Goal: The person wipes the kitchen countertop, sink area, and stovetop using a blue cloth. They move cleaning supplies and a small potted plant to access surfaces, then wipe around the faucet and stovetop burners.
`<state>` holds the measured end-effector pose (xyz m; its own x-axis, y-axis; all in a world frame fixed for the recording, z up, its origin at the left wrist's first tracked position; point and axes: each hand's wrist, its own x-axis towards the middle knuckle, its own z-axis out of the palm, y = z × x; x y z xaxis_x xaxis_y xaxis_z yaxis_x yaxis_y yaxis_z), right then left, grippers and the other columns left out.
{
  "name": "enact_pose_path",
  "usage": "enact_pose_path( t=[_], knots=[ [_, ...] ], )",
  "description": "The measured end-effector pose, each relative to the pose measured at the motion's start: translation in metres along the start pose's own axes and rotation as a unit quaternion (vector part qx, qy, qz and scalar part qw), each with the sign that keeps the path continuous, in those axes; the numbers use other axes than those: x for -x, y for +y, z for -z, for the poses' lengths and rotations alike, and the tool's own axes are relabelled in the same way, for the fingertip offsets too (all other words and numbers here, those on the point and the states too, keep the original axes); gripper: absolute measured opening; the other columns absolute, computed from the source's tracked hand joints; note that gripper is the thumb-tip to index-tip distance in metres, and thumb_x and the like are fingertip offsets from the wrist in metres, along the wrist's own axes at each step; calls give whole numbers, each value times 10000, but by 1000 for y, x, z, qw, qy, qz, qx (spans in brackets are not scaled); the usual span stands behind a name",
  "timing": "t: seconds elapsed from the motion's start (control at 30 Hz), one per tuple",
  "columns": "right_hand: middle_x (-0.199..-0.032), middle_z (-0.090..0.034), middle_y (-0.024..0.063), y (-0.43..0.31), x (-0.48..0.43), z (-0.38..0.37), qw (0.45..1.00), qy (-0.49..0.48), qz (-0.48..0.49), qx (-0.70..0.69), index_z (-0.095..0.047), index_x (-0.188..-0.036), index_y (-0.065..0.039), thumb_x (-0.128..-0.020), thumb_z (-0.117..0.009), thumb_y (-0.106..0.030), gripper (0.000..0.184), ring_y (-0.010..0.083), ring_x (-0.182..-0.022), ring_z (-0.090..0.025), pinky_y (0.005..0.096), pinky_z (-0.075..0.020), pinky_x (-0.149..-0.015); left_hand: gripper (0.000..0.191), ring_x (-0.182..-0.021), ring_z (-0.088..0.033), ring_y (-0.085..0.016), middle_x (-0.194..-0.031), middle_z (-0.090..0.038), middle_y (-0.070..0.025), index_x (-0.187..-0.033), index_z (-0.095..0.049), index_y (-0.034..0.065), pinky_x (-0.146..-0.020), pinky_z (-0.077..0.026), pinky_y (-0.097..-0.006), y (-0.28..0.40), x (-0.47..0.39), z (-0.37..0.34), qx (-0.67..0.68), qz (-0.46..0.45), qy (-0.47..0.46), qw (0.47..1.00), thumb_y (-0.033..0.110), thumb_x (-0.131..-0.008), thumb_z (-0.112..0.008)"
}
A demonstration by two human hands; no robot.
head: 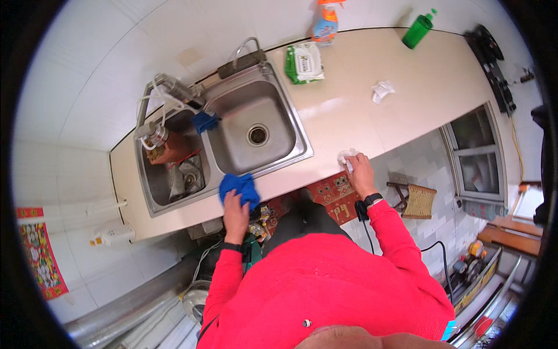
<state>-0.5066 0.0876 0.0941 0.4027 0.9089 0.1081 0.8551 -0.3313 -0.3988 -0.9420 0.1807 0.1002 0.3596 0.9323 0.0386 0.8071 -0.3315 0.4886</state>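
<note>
My left hand [236,214] rests on a blue cloth [239,188] at the front rim of the double stainless steel sink [279,162]. Past the front right corner of the sink, my right hand [361,172] has its fingers on a small crumpled white thing, perhaps a tissue [347,158], at the counter's front edge. A second blue cloth [205,122] hangs over the divider between the basins. Farther right on the counter [348,104] lies another crumpled white tissue [382,91]. Behind the sink's right side is a green and white pack of wipes [305,63].
A spray bottle [326,26] and a green pump bottle [418,31] stand near the wall. The left basin holds a brown pot-like object [172,150] under the faucet [152,131]. A gas stove [492,70] sits at far right, a woven stool [418,201] on the floor.
</note>
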Motion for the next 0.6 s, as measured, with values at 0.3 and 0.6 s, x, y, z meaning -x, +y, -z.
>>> enact_pose_path(
  t=[0.3, 0.6],
  knots=[
    [-1012, -646, 182, -1, 37, 5, 979, -15, -128, -157, -710, -1087, -42, -871, -747, -189, 265, 374, -963, -630, 429, -513, -850, 371, -1338, -458, -456, -1407, -538, -251, -1218, -587, -32, -1148, -349, -511, -39, 11, 8, -22, 30, 26, 999, 128, -896, -681],
    [-982, -635, 155, 5, 76, 19, 944, -14, -171, -281, -703, -1103, -34, -886, -733, -202, 276, 323, -905, -641, 392, -505, -807, 405, -1337, -474, -445, -1395, -558, -222, -1215, -605, -10, -1134, -379, -504, 62, -16, -41, 0, -168, -62, 984, 99, -841, -719]
  ],
)
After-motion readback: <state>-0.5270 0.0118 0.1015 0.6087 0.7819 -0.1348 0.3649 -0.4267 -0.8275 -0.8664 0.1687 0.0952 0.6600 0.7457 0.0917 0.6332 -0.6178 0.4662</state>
